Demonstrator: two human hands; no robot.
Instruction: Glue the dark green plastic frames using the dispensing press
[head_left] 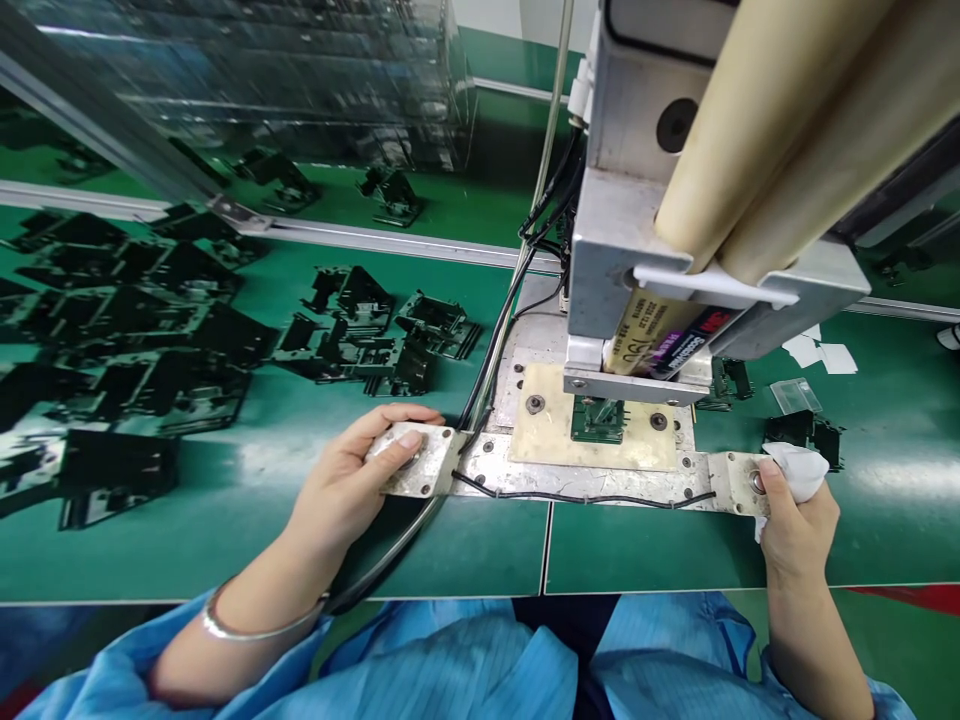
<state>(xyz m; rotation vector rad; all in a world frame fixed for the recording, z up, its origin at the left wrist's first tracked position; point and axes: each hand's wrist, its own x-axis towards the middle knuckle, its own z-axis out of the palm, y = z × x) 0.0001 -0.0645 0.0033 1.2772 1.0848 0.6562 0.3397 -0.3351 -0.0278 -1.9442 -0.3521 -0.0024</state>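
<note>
My left hand (352, 470) is closed around the metal button block (427, 482) at the left end of the fixture, thumb over its button. At the other end, the thumb of my right hand (799, 530) lies on the button of a matching block (739, 480). A crumpled white wipe (802, 470) is bunched in that same hand. Between them, a small green circuit board (598, 422) sits on the cream plate (525, 445) of the fixture. The metal press head (637, 385) stands just above the board and hides its rear part.
Many black plastic parts (142, 310) are piled at the left, with several more (360, 330) nearer the press. Black cables (491, 370) run beside my left hand. A black part (802, 430), a clear small box (796, 396) and white paper pieces (821, 352) lie at the right.
</note>
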